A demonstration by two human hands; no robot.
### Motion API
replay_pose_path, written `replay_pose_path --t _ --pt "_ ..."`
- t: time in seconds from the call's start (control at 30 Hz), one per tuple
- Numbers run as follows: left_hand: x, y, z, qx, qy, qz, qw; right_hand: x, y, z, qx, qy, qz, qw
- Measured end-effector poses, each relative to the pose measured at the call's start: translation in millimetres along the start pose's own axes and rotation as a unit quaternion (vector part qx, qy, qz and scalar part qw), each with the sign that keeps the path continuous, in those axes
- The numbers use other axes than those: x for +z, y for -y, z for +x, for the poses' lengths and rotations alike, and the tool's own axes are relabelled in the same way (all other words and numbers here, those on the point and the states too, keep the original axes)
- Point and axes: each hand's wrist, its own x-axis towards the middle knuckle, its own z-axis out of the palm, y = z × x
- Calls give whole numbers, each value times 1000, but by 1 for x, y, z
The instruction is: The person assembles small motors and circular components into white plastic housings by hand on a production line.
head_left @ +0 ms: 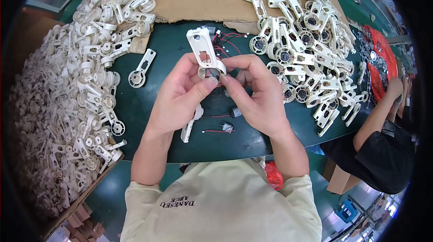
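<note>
A white plastic housing [199, 46], with a long slotted handle and a round cup at its lower end, is held up between my hands. My left hand [182, 95] grips the cup from the left, its thumb pressed to a small dark motor [211, 73] in the cup's opening. From the other side, my right hand [257, 91] pinches the cup's rim between thumb and index finger. Below the hands, two small motors with red wires lie on the table, one upper [235, 112] and one lower [227, 127]. Another white housing [186, 131] lies partly hidden under my left hand.
A big heap of white housings [49, 120] fills the left side. On the right is a pile of housings with dark round centres [311, 39]. Motors with red wires [223, 39] lie behind my hands, near cardboard [198, 3]. A co-worker's arm [376, 116] reaches beside a red bag [381, 52].
</note>
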Motion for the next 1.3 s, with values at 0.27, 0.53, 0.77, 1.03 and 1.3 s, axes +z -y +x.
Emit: replay_pose_path --t 0.27,0.53,0.77,1.03,1.3 --pt "11 12 3 -15 -72 -33 997 -3 -5 -2 10 -14 -25 1000" --pt "21 2 -1 18 -66 76 995 -10 3 5 105 11 239 965" --pt "30 15 -4 75 -122 194 971 -3 2 5 122 21 329 936" --pt "29 28 -4 185 -116 313 924 5 2 3 132 -19 325 936" --pt "29 14 1 39 -87 92 991 -11 3 5 170 25 398 901"
